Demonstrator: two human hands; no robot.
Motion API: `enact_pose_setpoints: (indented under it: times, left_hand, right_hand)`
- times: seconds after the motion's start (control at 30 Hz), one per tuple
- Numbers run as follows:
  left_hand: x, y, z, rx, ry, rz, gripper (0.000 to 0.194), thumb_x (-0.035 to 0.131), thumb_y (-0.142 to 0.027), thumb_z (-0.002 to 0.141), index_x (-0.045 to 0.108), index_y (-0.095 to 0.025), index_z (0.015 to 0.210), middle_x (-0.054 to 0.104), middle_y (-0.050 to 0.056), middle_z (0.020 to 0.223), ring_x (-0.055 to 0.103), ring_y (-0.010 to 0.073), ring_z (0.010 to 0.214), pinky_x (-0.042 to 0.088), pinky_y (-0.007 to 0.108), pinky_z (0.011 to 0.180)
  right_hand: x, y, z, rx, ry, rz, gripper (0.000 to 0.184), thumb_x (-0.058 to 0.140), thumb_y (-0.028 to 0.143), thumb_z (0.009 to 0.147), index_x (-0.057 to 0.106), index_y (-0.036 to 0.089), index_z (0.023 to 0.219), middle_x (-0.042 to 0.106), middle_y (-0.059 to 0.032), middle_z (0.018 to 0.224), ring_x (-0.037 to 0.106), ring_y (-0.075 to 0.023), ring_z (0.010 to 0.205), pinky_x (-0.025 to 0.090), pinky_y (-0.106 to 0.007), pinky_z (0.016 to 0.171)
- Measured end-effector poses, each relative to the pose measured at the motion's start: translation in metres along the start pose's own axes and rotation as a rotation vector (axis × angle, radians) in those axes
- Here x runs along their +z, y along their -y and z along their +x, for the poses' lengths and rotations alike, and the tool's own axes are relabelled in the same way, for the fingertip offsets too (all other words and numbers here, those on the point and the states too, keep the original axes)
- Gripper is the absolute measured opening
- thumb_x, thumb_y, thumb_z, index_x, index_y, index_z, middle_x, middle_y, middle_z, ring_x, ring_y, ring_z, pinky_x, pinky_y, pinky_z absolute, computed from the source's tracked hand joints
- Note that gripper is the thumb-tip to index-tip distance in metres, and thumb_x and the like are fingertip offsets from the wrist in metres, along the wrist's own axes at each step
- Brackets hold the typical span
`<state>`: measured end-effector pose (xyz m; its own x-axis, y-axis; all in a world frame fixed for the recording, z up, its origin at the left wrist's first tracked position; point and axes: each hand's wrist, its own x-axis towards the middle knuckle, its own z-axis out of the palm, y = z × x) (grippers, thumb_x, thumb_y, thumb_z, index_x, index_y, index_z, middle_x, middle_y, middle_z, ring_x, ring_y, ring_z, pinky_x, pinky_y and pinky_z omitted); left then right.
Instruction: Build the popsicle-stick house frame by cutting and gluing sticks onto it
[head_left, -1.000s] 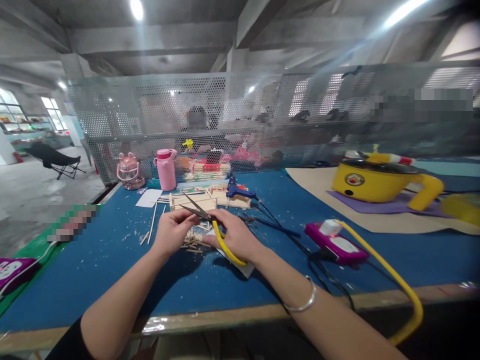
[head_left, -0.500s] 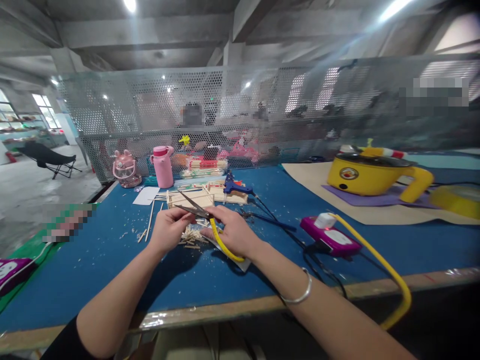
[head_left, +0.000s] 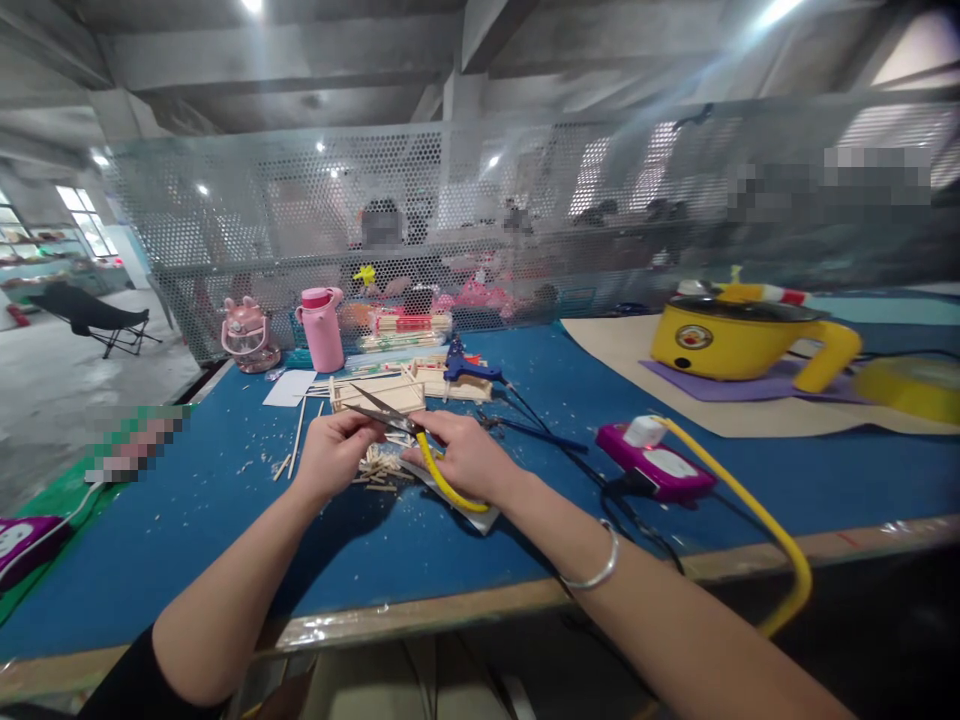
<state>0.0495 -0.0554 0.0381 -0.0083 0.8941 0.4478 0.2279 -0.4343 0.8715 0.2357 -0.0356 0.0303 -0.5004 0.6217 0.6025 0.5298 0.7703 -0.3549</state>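
Scissors with yellow handle and grey, opened blades are gripped by the right hand; the left hand is pinched together beside the blades.

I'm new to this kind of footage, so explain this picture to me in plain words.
There is no machine here: these are a person's two bare hands, seen by a camera worn on the head, looking forward and down. The right hand holds metal scissors with yellow handles, blades open. The left hand has its fingertips together near the blades; whatever they may pinch is too small to tell. On the blue tabletop lie a pile of short pale wooden stick pieces and a blue glue gun. Farther right, a yellow pot with a thick handle stands on a purple sheet.
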Motion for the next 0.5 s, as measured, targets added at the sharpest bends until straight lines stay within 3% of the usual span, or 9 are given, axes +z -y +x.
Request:
enact_pose_setpoints:
  times: [0.2, 0.33, 0.5]
  left_hand:
    - [0.001, 0.001, 0.001, -0.01, -0.014, -0.023, 0.018, 0.063, -0.029, 0.065, 0.07, -0.013, 0.068, 0.064, 0.0, 0.054, 0.042, 0.0059, 0.042, 0.036, 0.019, 0.043]
    - [0.002, -0.001, 0.002, -0.034, -0.066, -0.152, 0.03, 0.067, -0.036, 0.064, 0.07, -0.012, 0.081, 0.065, 0.001, 0.056, 0.047, 0.0067, 0.044, 0.039, 0.019, 0.044]
    - [0.004, -0.004, 0.002, -0.091, -0.108, -0.237, 0.038, 0.072, -0.041, 0.059, 0.068, -0.012, 0.083, 0.068, 0.004, 0.063, 0.06, 0.0118, 0.055, 0.046, 0.021, 0.05]
  right_hand:
    - [0.003, 0.008, 0.001, 0.1, 0.068, 0.207, 0.036, 0.056, 0.042, 0.078, 0.063, 0.014, 0.101, 0.064, -0.004, 0.077, 0.055, -0.0148, 0.066, 0.042, -0.025, 0.062]
    - [0.007, 0.015, 0.003, 0.186, 0.063, 0.411, 0.039, 0.051, 0.046, 0.08, 0.058, 0.014, 0.101, 0.057, -0.0001, 0.072, 0.048, -0.0121, 0.063, 0.038, -0.022, 0.057]
    - [0.004, 0.012, 0.003, 0.174, 0.05, 0.238, 0.047, 0.062, 0.048, 0.071, 0.053, 0.016, 0.104, 0.057, -0.0024, 0.084, 0.049, -0.0138, 0.07, 0.04, -0.025, 0.064]
